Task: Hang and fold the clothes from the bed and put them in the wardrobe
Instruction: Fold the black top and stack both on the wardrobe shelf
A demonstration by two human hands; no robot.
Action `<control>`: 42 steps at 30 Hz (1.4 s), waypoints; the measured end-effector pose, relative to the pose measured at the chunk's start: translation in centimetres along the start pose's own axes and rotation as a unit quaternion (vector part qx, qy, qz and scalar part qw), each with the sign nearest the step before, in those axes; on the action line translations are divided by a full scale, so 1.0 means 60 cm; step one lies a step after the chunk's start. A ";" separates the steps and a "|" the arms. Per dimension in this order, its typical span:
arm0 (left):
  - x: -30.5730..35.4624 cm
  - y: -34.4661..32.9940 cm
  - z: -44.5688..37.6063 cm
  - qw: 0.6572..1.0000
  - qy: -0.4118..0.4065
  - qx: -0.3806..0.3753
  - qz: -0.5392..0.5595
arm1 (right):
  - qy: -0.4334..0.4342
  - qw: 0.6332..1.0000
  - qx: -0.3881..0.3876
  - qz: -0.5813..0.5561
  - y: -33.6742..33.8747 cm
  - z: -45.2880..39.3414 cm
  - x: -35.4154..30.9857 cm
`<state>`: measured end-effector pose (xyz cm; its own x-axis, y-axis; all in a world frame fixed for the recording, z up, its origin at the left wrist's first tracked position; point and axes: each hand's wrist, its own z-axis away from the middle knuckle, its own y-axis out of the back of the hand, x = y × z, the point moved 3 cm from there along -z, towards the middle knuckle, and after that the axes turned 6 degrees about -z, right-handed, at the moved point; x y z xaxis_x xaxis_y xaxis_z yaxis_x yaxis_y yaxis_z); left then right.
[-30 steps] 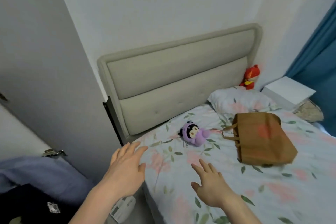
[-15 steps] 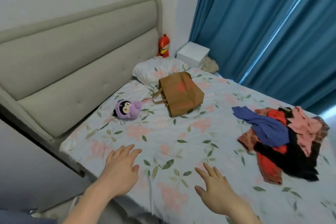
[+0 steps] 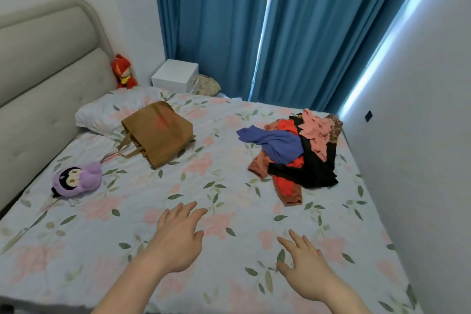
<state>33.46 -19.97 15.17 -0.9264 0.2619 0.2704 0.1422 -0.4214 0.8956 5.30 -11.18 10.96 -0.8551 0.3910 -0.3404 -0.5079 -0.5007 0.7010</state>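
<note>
A heap of clothes (image 3: pixel 303 158) lies on the right side of the bed (image 3: pixel 142 199): a blue garment on top, with red, black, pink and rust pieces under and around it. My left hand (image 3: pixel 178 237) hovers palm down over the floral sheet in the lower middle, fingers spread, holding nothing. Further right, my right hand (image 3: pixel 303 265) is also flat and empty. Both hands are well short of the heap. No wardrobe is in view.
A brown tote bag (image 3: pixel 160 132) lies near the pillow (image 3: pixel 107 109). A purple plush toy (image 3: pixel 76 181) sits at the left, a red plush (image 3: pixel 123 75) by the headboard. A white box (image 3: pixel 175 79) stands before the blue curtains (image 3: pixel 254 28). A white wall borders the bed's right side.
My view has swung right, away from the headboard and grey door, bringing the clothes heap and curtains into view. Both hands stayed open and moved along over the bed.
</note>
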 end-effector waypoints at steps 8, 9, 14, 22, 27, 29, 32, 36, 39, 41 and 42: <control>0.255 -0.067 -0.058 0.997 -0.063 -0.037 -0.010 | -0.043 0.999 0.032 -0.007 0.106 0.038 0.252; 0.275 -0.072 -0.062 0.996 -0.071 -0.046 -0.015 | -0.045 0.998 0.036 -0.012 0.113 0.043 0.272; 0.353 -0.084 -0.106 0.990 -0.113 -0.068 -0.042 | -0.063 0.995 0.062 -0.053 0.134 0.062 0.339; 0.445 -0.108 -0.176 0.977 -0.192 -0.078 -0.049 | -0.115 0.985 0.082 -0.097 0.121 0.089 0.404; 0.451 -0.133 -0.203 0.972 -0.190 -0.121 -0.062 | -0.123 0.982 0.082 -0.116 0.127 0.079 0.431; 0.457 -0.140 -0.225 0.972 -0.182 -0.130 -0.068 | -0.123 0.982 0.084 -0.117 0.140 0.070 0.445; 0.470 -0.157 -0.261 0.974 -0.166 -0.137 -0.065 | -0.120 0.983 0.081 -0.112 0.163 0.050 0.472; 0.500 -0.189 -0.304 0.976 -0.145 -0.151 -0.065 | -0.112 0.986 0.072 -0.099 0.199 0.004 0.519; 0.529 -0.218 -0.343 0.977 -0.113 -0.165 -0.069 | -0.100 0.990 0.058 -0.087 0.230 -0.045 0.561; 0.551 -0.239 -0.372 0.976 -0.088 -0.182 -0.079 | -0.083 0.993 0.044 -0.078 0.253 -0.085 0.590; 0.562 -0.251 -0.389 0.975 -0.074 -0.193 -0.084 | -0.077 0.994 0.037 -0.072 0.263 -0.106 0.607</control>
<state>-8.05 -25.02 2.54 -0.8605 0.4663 0.2051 -0.1761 -0.6500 0.7393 -34.53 -9.76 5.63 -0.7446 0.5712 -0.3454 -0.6106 -0.3740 0.6980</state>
